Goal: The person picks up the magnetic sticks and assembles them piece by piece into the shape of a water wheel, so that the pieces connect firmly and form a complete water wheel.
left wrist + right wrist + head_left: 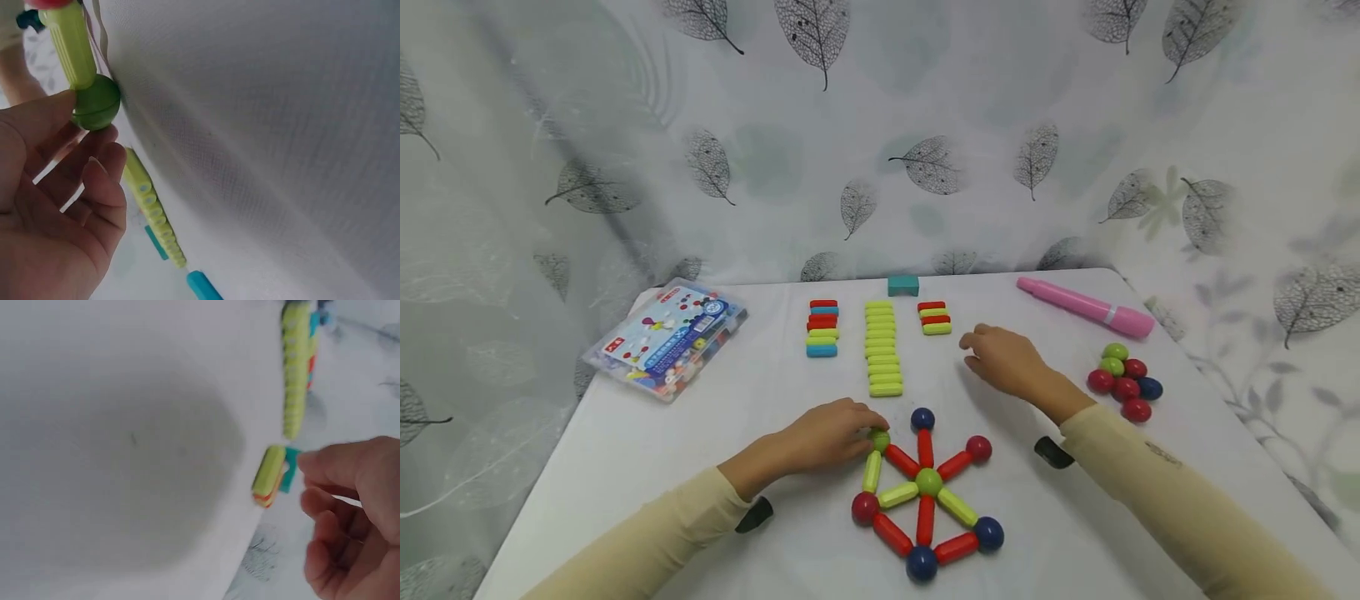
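Observation:
My left hand [826, 435] pinches a green ball [97, 103] between thumb and fingertips. That ball is the upper left corner of a flat wheel of magnetic rods and balls on the white table. A yellow-green rod [872, 472] runs from it down to a red ball [865, 507], and a red rod [902, 461] leads to the green hub ball [928, 482]. Around the wheel's rim sit dark blue balls and another red ball [979, 448]. My right hand [1009, 364], fingers loosely bent and holding nothing, hovers beside a short row of red and yellow-green rods [936, 328].
Behind the wheel lie a long row of yellow-green rods [882, 350], a mixed row [822, 332] and a teal block [903, 286]. A plastic case [666, 337] sits at left. At right are a pink marker-shaped thing [1086, 307] and loose balls [1125, 388].

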### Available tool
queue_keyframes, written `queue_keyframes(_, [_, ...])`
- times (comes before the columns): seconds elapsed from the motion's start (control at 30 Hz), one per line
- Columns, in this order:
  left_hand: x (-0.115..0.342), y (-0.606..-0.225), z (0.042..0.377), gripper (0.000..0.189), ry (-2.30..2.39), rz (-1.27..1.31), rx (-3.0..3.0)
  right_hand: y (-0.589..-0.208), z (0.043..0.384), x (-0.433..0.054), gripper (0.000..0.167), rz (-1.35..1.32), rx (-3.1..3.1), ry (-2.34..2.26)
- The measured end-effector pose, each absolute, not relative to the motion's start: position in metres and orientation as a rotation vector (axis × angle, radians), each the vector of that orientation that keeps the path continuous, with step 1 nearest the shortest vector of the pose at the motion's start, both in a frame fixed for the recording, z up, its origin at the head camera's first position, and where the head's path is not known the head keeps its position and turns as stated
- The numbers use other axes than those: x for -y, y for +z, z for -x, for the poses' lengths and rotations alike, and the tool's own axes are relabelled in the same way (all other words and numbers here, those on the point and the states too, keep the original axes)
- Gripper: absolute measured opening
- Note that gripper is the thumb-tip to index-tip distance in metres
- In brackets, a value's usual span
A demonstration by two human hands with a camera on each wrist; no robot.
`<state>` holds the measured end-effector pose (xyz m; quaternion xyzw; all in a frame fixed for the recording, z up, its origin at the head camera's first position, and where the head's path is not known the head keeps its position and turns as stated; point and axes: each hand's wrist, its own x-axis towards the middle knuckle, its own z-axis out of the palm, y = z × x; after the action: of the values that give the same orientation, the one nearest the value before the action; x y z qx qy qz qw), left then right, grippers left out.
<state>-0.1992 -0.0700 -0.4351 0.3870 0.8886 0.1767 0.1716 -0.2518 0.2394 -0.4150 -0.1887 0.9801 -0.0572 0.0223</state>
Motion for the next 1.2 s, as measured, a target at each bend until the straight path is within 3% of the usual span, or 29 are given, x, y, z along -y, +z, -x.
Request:
queue_keyframes(0.3, [0.078,-0.441,0.195,0.03,0.56,-1.085,-2.501,-0.437,0.307,-0.229,0.033,0.604,-3.094,0.048])
queue_keyframes(0.8, [0.084,-0.441,0.19,0.028,0.576,-1.072,-2.519,-0.437,0.311,-0.226,0.03,0.298,-2.871,-0.182])
queue_keyframes(0.93, [0.086,-0.439,0.19,0.028,0.582,-1.067,-2.521,-0.426,0.295,-0.222,0.028,0.425,-2.792,-0.344])
queue_keyframes(1.2, [0.092,-0.438,0.191,0.027,0.629,-0.992,-2.548,-0.405,0.253,-0.176,0.023,1.039,-2.489,-0.611])
